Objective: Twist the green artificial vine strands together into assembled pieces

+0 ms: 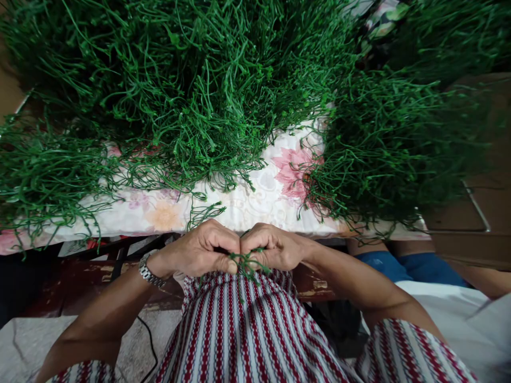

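Note:
My left hand (pixel 205 248) and my right hand (pixel 277 247) meet in front of my striped garment, just past the table's near edge. Both are closed, thumbs and fingers pinching a small green sprig (pixel 248 267) that looks like plastic artificial-plant stems. Its thin branching ends hang below my thumbs; the part inside my fingers is hidden. Beyond my left hand a few loose green stems (pixel 205 213) lie at the cloth's edge. A large heap of similar green stems (pixel 191 90) covers the far side of the table.
A floral cloth (pixel 243 205) covers the table. More green stems are piled at the right (pixel 391 149) and the left (pixel 51 175). Cardboard (pixel 459 223) stands at the right. Another person in blue shorts (pixel 423 268) sits close by on my right.

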{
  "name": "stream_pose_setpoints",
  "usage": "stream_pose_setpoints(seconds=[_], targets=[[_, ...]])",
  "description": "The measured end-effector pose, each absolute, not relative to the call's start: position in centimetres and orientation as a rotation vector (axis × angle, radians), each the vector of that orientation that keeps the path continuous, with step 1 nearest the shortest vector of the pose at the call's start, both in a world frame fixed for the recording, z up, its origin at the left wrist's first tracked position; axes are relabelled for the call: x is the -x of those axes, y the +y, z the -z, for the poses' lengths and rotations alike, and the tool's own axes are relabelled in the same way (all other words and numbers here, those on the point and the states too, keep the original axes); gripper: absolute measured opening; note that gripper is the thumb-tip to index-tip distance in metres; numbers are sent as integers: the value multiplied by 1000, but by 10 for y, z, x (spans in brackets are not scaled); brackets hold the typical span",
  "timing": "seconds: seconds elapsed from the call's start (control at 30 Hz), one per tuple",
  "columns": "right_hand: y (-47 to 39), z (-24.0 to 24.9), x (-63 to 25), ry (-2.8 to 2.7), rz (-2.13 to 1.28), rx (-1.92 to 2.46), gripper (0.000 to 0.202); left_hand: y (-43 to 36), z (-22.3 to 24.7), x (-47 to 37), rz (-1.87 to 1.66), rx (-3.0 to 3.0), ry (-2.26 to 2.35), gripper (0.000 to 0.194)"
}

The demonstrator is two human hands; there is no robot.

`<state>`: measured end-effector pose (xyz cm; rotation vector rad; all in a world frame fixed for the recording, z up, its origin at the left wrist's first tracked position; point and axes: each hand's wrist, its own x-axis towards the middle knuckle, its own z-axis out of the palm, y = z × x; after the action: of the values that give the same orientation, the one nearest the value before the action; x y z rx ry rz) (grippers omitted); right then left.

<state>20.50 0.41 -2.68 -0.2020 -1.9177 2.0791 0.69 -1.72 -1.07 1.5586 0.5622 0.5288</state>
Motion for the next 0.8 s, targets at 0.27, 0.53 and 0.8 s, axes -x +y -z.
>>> stream_pose_setpoints(seconds=[0.27, 0.53, 0.8], targets=[[-6, 36, -191, -1754, -1422, 804, 37, -21, 16, -21, -922, -1064, 1122, 21], [-14, 45, -186, -1754, -1313, 909, 33, -25, 26, -28, -1007, -1089, 1165, 21], [-21, 54, -185, -1929, -858, 895, 8, -28, 28, -21, -912, -1160, 1140, 26]])
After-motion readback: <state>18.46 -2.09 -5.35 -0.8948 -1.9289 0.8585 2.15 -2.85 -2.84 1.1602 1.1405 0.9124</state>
